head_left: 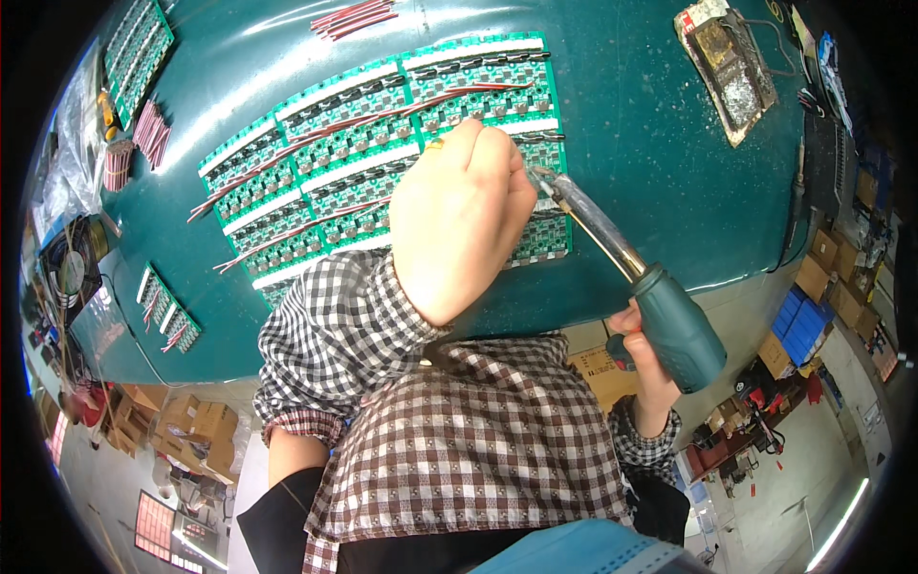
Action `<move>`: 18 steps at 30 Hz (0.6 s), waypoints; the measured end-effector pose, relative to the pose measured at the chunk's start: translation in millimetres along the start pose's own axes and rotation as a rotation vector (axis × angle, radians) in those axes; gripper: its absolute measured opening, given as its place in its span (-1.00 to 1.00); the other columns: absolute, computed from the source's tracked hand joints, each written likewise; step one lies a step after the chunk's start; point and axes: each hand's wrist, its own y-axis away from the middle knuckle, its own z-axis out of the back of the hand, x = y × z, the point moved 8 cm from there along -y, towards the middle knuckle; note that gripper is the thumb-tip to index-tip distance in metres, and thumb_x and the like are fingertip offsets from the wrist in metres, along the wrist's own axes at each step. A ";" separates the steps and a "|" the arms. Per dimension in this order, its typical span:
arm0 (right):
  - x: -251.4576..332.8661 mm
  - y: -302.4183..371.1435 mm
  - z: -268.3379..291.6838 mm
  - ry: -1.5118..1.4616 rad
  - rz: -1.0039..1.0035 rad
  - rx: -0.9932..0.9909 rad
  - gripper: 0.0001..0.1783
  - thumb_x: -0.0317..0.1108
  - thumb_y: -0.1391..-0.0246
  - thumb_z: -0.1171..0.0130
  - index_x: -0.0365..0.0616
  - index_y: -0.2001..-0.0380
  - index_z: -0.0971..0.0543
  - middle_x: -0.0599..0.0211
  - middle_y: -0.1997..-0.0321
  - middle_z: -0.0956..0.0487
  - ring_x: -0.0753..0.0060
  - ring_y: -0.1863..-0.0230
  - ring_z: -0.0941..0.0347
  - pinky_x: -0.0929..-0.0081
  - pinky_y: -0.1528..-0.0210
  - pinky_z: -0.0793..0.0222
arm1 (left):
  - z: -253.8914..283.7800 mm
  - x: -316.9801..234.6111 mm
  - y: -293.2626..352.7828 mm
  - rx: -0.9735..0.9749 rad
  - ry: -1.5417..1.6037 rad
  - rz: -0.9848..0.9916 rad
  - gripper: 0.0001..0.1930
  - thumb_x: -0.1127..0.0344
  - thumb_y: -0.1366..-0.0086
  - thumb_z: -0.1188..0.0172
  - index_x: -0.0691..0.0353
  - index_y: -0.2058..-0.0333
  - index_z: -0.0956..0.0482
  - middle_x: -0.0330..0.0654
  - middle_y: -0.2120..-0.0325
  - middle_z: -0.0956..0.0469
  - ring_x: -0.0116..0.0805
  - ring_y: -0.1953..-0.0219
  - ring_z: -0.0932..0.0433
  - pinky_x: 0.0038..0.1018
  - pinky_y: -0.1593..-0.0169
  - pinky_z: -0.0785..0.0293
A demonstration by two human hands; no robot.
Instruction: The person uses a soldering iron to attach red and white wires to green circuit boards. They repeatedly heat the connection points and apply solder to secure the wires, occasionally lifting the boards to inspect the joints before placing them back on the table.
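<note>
My left hand is closed above a set of green circuit boards, back of the hand up. Its fingertips are pressed together at the boards' right part; what they pinch is hidden. In my right hand is a soldering iron, gripped by its thick dark green handle. The iron's metal shaft slants up to the left, its tip close beside my left fingers. Whether the tip touches a board, I cannot tell. Red, black and white wires lie in rows across the boards.
A loose pile of red wires lies at the far edge, with wire bundles at the left. Another board panel and a smaller one rest there too. A soiled metal tray sits far right on the green tabletop.
</note>
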 end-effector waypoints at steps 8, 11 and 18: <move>-0.8 -0.6 -0.1 0.041 0.005 0.015 -0.37 -0.44 0.15 -0.45 -0.38 0.02 -0.37 0.14 0.29 -0.63 0.41 0.27 -0.57 0.43 0.16 -0.51 | 0.0 -1.3 -0.4 -0.012 -0.022 -0.017 -0.86 0.47 0.03 -0.22 0.21 0.51 -0.40 -0.13 0.54 -0.40 -0.17 0.51 -0.45 -0.35 0.43 -0.41; -1.2 1.7 1.1 0.001 0.033 0.001 -0.32 -0.46 0.13 -0.43 -0.38 -0.04 -0.32 0.13 0.27 -0.62 0.39 0.25 -0.57 0.41 0.14 -0.50 | -0.1 -1.9 -0.6 -0.013 -0.018 -0.020 -0.85 0.47 0.03 -0.22 0.21 0.51 -0.40 -0.13 0.55 -0.39 -0.17 0.51 -0.45 -0.35 0.43 -0.41; 3.2 1.2 0.1 -0.071 0.029 -0.042 -0.47 -0.36 0.02 -0.31 -0.43 0.03 -0.39 0.16 0.30 -0.56 0.25 0.27 -0.55 0.33 0.19 -0.52 | 0.8 -1.6 -0.6 -0.007 -0.029 -0.014 -0.86 0.47 0.01 -0.21 0.21 0.50 -0.39 -0.13 0.55 -0.40 -0.16 0.50 -0.45 -0.34 0.43 -0.41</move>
